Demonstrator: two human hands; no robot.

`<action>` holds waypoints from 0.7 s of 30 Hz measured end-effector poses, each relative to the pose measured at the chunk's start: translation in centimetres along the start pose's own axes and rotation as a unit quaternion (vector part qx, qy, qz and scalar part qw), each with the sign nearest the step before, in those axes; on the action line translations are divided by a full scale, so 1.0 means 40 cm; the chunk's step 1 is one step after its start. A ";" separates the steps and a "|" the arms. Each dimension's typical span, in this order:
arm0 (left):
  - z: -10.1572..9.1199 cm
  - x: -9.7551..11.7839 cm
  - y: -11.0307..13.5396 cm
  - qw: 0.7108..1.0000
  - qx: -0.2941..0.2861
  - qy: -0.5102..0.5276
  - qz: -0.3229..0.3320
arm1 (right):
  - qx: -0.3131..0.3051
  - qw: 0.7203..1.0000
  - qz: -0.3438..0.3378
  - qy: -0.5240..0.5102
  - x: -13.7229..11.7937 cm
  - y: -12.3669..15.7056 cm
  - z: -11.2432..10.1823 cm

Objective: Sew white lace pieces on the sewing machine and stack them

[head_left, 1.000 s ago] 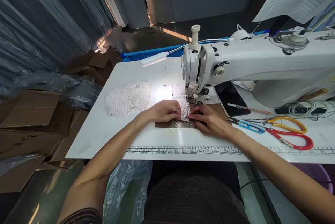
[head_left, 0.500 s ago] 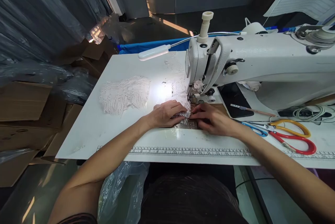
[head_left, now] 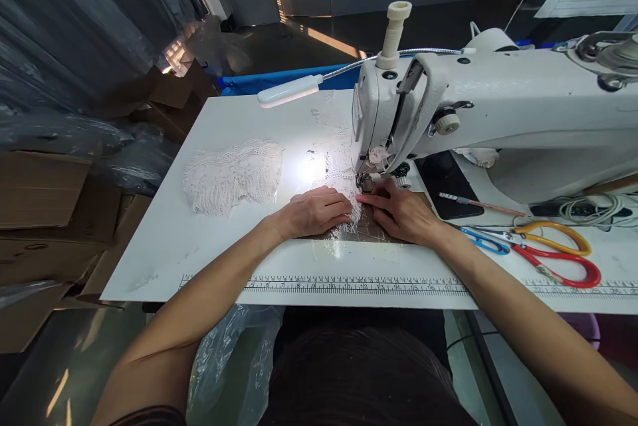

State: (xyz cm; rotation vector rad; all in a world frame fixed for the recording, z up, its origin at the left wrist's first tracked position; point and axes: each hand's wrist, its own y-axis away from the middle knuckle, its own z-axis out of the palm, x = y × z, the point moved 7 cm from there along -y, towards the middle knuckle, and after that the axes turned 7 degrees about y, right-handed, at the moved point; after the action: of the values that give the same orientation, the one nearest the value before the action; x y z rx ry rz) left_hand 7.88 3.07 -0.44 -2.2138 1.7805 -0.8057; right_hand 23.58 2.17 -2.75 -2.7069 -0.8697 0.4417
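Note:
A white sewing machine (head_left: 488, 113) stands on a white table (head_left: 199, 240). Under its presser foot (head_left: 366, 183) lies a strip of white lace (head_left: 349, 213) over a brown patch (head_left: 369, 230). My left hand (head_left: 316, 210) lies on the lace just left of the foot, fingers pressed together and flat on it. My right hand (head_left: 401, 213) rests on the right side, its fingers closed on the lace edge and pointing toward the needle. The two hands almost meet in front of the foot.
A loose pile of white lace (head_left: 232, 177) lies at the table's left. Red-and-yellow scissors (head_left: 553, 256), blue snips (head_left: 481, 240) and a pencil-like tool (head_left: 473, 202) lie at the right. A gooseneck lamp (head_left: 289, 90) lights the work. Cardboard boxes (head_left: 44, 213) stand left of the table.
Both hands have slid a little farther toward the presser foot with the lace. The view has shifted slightly, tilting toward the machine.

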 end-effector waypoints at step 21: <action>0.001 0.011 0.004 0.999 0.004 -0.006 0.039 | 0.017 0.996 0.045 -0.081 0.019 0.009 0.004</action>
State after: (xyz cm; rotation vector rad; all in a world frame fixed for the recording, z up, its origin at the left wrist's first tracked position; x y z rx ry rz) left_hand 7.82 2.61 -0.44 -2.1246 1.8416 -0.7792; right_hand 24.29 2.39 -3.18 -2.7162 -0.7731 0.6977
